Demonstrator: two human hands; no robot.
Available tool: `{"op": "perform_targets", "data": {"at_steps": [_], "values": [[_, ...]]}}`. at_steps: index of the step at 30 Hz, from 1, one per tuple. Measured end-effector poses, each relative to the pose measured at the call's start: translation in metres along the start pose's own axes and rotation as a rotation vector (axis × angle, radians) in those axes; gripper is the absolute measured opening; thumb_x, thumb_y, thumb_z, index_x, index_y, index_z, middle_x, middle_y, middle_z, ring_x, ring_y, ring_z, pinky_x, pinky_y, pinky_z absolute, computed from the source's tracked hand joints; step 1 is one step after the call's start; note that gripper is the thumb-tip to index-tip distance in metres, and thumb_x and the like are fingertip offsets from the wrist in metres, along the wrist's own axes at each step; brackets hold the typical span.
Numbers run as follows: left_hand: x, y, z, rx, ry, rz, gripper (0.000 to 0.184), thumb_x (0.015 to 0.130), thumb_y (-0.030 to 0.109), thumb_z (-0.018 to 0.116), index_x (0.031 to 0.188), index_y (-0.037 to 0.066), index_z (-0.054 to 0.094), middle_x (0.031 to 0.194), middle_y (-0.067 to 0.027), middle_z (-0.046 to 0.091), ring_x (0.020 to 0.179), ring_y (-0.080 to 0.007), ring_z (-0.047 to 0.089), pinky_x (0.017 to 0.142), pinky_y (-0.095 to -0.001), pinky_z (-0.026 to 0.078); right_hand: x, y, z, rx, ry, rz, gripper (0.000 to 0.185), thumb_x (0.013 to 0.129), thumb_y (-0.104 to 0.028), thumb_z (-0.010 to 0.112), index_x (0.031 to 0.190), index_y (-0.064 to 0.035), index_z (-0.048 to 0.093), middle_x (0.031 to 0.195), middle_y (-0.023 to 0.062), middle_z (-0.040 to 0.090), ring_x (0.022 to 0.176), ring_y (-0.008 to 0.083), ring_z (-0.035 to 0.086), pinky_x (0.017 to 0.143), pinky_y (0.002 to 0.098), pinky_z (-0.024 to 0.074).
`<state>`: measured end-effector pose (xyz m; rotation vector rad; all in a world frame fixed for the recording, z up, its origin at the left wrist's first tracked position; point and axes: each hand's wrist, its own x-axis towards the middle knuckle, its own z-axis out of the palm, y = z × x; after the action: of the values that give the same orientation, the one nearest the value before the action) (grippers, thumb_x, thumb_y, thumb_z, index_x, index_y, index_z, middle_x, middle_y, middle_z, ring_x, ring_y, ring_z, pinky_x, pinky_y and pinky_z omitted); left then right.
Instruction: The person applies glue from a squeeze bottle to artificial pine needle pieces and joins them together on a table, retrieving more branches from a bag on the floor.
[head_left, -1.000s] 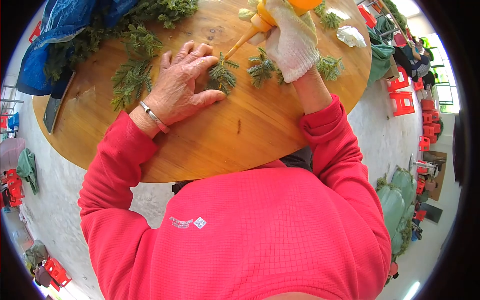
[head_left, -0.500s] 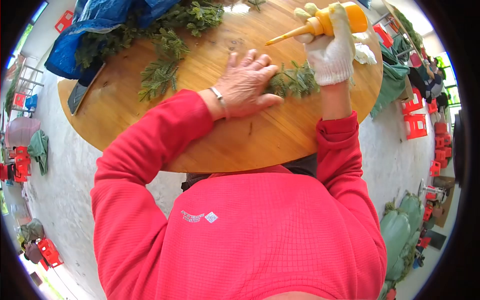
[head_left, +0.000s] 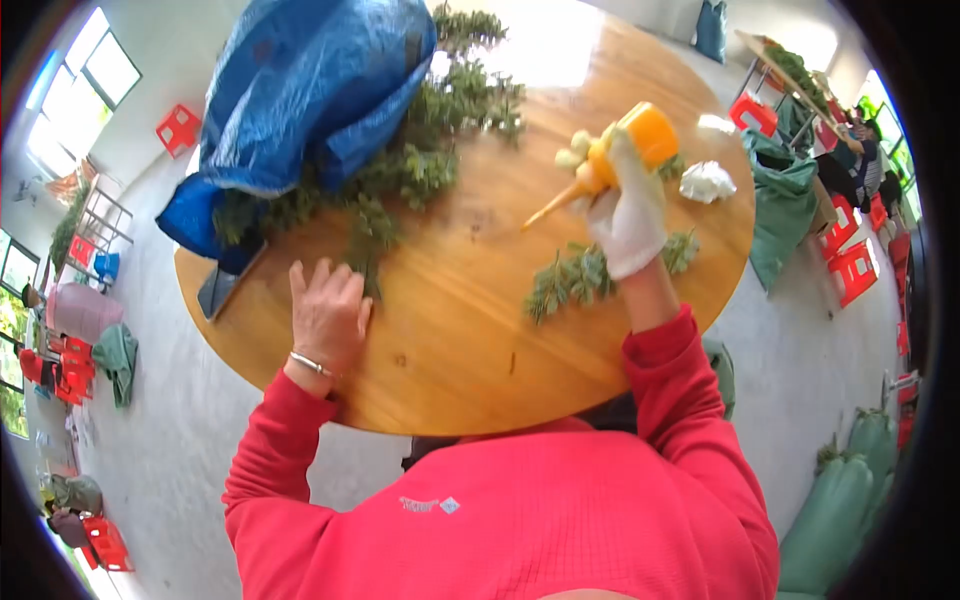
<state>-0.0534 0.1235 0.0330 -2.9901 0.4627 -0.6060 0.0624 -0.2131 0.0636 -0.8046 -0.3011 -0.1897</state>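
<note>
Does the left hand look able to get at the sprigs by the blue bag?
Yes, most likely: the left hand is bare, right beside the lowest of the sprigs, on the side away from the blue bag, with nothing seen between. Blur hides whether it touches them.

Glossy wooden table [head_left: 470, 340], shiny plastic sack [head_left: 310, 90], smooth plastic bottle [head_left: 652, 135]

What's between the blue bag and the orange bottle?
In the head view, evergreen sprigs lie nearest the blue bag; then bare tabletop stretches toward the orange bottle.
</note>
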Motion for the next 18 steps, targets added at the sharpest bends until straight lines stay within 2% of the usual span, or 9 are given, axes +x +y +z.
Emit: {"op": "perform_targets", "data": {"at_steps": [2, 3, 9, 12, 14, 16, 18], "values": [[0.004, -0.001, -0.002, -0.037, -0.05, 0.009, 0.018, 0.077, 0.013, 0.072, 0.091, 0.007, 0.063, 0.105, -0.0089, 0.064, 0.117, -0.032, 0.055, 0.109, -0.0574, 0.027, -0.004, -0.003, 0.005, -0.028, 0.031, 0.035, 0.017, 0.099, -0.026, 0.06, 0.108, -0.0121, 0.057, 0.1, 0.0121, 0.068, 0.084, 0.0238, 0.069, 0.047, 0.0293, 0.0494], [0.005, -0.003, 0.005, -0.052, 0.028, 0.029, 0.015, 0.075, 0.011, 0.072, 0.085, 0.007, 0.062, 0.101, -0.0072, 0.063, 0.119, -0.0319, 0.054, 0.108, -0.0575, 0.027, -0.003, -0.004, 0.006, -0.03, 0.029, 0.029, 0.017, 0.099, -0.027, 0.06, 0.108, -0.0118, 0.057, 0.1, 0.012, 0.068, 0.084, 0.0233, 0.069, 0.046, 0.0286, 0.0486], [0.005, -0.006, 0.015, -0.027, 0.099, 0.085, 0.017, 0.075, 0.008, 0.07, 0.09, 0.007, 0.062, 0.1, -0.0076, 0.063, 0.119, -0.0351, 0.054, 0.108, -0.0598, 0.026, -0.007, -0.008, 0.01, -0.045, 0.013, 0.049, 0.018, 0.098, -0.027, 0.061, 0.105, -0.0105, 0.057, 0.098, 0.0111, 0.067, 0.082, 0.0219, 0.068, 0.045, 0.0269, 0.0481], [0.008, -0.001, 0.009, 0.001, 0.126, 0.096, 0.022, 0.074, 0.005, 0.069, 0.095, 0.008, 0.062, 0.095, -0.007, 0.064, 0.114, -0.0321, 0.057, 0.108, -0.0608, 0.025, -0.001, -0.004, 0.006, -0.043, -0.009, 0.036, 0.018, 0.099, -0.027, 0.059, 0.104, -0.0105, 0.057, 0.098, 0.0102, 0.067, 0.083, 0.0217, 0.068, 0.046, 0.0282, 0.0487], [0.012, -0.001, 0.011, -0.011, 0.178, 0.134, 0.028, 0.073, 0.002, 0.068, 0.1, 0.01, 0.061, 0.089, -0.0053, 0.064, 0.106, -0.0269, 0.06, 0.108, -0.0608, 0.025, 0.001, 0.004, -0.002, -0.076, 0.027, 0.013, 0.018, 0.099, -0.027, 0.058, 0.104, -0.0101, 0.057, 0.098, 0.01, 0.066, 0.084, 0.0219, 0.068, 0.048, 0.0297, 0.0496], [0.019, -0.003, 0.005, 0.024, 0.098, 0.125, 0.025, 0.073, 0.003, 0.069, 0.096, 0.01, 0.062, 0.086, -0.0038, 0.064, 0.099, -0.023, 0.061, 0.108, -0.0596, 0.026, 0.001, 0.004, 0.0, -0.109, 0.015, 0.01, 0.018, 0.099, -0.026, 0.058, 0.106, -0.01, 0.058, 0.098, 0.0105, 0.066, 0.084, 0.0227, 0.068, 0.05, 0.031, 0.0503], [0.021, -0.006, 0.003, 0.008, 0.042, 0.144, 0.021, 0.074, 0.005, 0.07, 0.093, 0.012, 0.064, 0.085, -0.0024, 0.063, 0.099, -0.0227, 0.06, 0.107, -0.0579, 0.027, 0.002, 0.005, -0.005, -0.106, -0.021, 0.039, 0.018, 0.1, -0.026, 0.057, 0.108, -0.0099, 0.058, 0.099, 0.0115, 0.066, 0.084, 0.0237, 0.068, 0.052, 0.0318, 0.0506]]}}
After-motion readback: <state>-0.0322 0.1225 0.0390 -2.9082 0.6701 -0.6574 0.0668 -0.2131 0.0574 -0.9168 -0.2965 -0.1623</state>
